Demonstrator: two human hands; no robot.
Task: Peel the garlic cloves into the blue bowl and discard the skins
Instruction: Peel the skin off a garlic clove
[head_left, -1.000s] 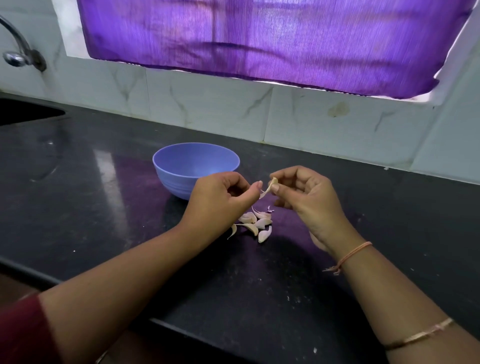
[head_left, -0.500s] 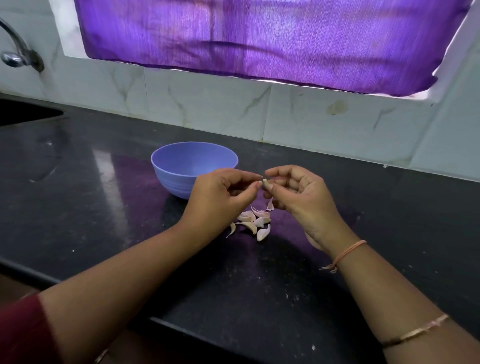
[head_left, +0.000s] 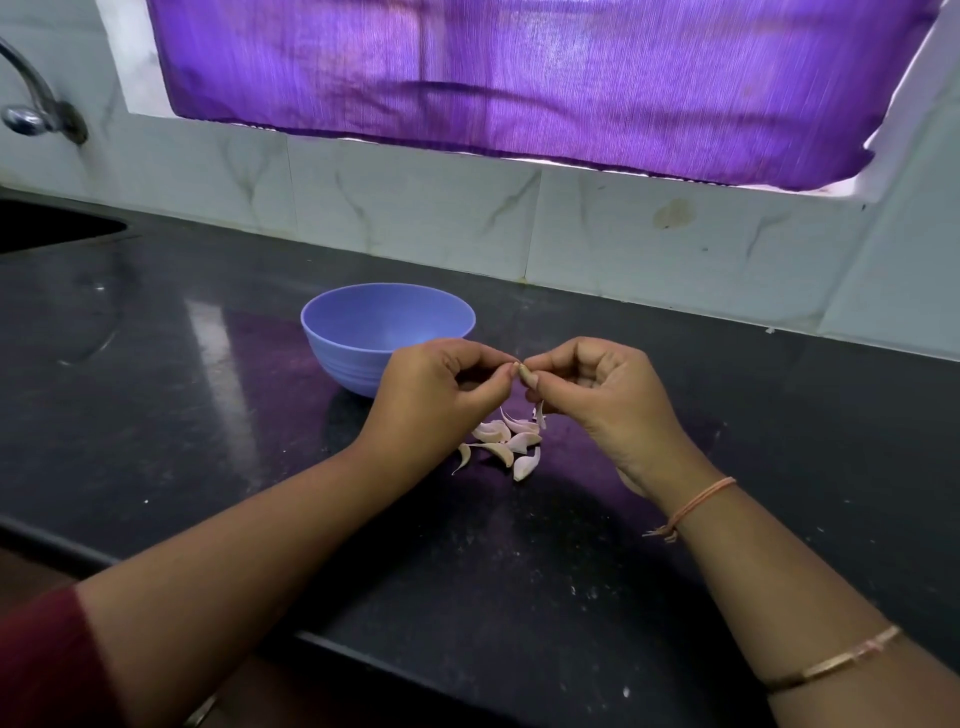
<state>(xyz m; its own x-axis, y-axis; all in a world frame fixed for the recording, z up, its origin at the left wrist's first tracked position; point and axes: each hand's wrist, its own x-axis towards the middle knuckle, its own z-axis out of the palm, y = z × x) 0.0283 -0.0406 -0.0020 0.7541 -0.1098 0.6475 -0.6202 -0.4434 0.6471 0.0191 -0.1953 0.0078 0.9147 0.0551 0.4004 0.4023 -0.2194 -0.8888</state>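
Our right hand (head_left: 597, 395) pinches a clove (head_left: 524, 375) between thumb and forefinger, with the other fingers curled in. Our left hand (head_left: 436, 389) meets it fingertip to fingertip and nips the clove's near end. We cannot tell whether it has the skin or the flesh. Both hands hang above the table (head_left: 208, 415), clear of it.

A pale strip of skin (head_left: 540, 414) dangles under the right hand. We judge the skin papery, nearly weightless and quick to tear, so it is best caught at a loose edge or the pointed tip and drawn along the clove, not across it. The clove itself looks small, light and firm. Once bare it is likely slick, so the right hand should grip it by its flat sides, firmly enough that it does not shoot out.

Just below the hands a pile (head_left: 506, 441) of unpeeled cloves lies on the table, curved and thin-tailed, touching one another. Each should lift easily by its thick middle.

The bowl (head_left: 358, 364) stands on the table behind the left hand, near the pile. The part of its inside that shows holds no clove. It looks light enough to slide if knocked.
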